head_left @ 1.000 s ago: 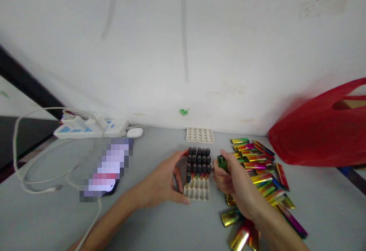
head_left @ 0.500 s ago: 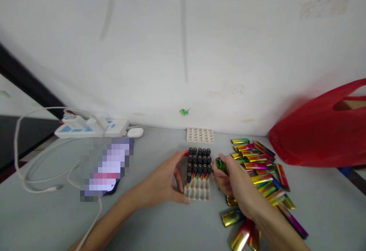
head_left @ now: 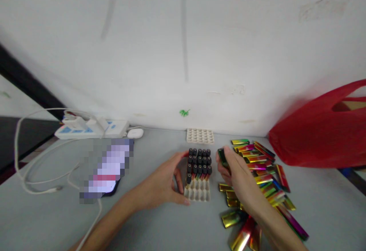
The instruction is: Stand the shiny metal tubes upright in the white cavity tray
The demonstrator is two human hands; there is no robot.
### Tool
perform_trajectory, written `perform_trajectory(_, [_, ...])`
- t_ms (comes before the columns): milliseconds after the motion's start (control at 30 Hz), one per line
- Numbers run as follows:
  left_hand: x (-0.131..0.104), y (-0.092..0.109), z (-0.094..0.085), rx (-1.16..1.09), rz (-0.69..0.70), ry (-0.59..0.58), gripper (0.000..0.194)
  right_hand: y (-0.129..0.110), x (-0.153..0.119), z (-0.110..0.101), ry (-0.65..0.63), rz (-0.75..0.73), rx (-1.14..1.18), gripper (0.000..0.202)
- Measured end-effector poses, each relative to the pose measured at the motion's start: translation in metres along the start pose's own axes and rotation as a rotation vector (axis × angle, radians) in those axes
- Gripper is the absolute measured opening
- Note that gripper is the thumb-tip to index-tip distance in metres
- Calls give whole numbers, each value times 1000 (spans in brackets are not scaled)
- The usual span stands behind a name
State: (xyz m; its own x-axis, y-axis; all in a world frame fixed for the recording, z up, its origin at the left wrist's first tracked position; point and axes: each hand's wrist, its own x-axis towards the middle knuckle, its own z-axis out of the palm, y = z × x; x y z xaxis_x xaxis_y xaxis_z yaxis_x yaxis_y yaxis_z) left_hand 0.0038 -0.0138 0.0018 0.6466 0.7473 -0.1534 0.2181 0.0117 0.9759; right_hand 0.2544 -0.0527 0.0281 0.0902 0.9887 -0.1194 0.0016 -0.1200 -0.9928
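A pale slotted tray stands on the table, with several black-topped, metallic-coloured sticks upright in its far rows. One more stick leans in the row nearer me, at the left. My left hand curls around the tray's left side, thumb by the near corner and fingers bent along the side. To the right of the tray, my right hand is closed on a dark green-black shiny stick. Its upper end shows above the fingers; the palm hides the rest.
Loose shiny gold, red and green sticks lie heaped at the right. A second pale tray is near the wall. At far right stands a red bag. On the left are a phone, a power strip and white cables.
My right hand has moved slightly up and to the right with the stick, away from the tray, uncovering some loose pieces below it. The left hand and the tray stay in place.
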Motion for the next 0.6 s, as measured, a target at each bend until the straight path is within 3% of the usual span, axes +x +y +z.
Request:
perform_trajectory(100, [0,0,0,-4,-14,11,128,-7,-3,-1,136,-167,-127,48])
perform_trajectory(333, [0,-2,0,-14,9,6,124,-13,-10,-4,157,-436,-307,23])
perform_trajectory(467, [1,-3,-1,6,23,0,125,-19,-16,-4,141,-570,-432,10])
perform_trajectory(600, [0,-5,-1,6,36,-10,122,-25,-23,-2,23,-604,-444,9])
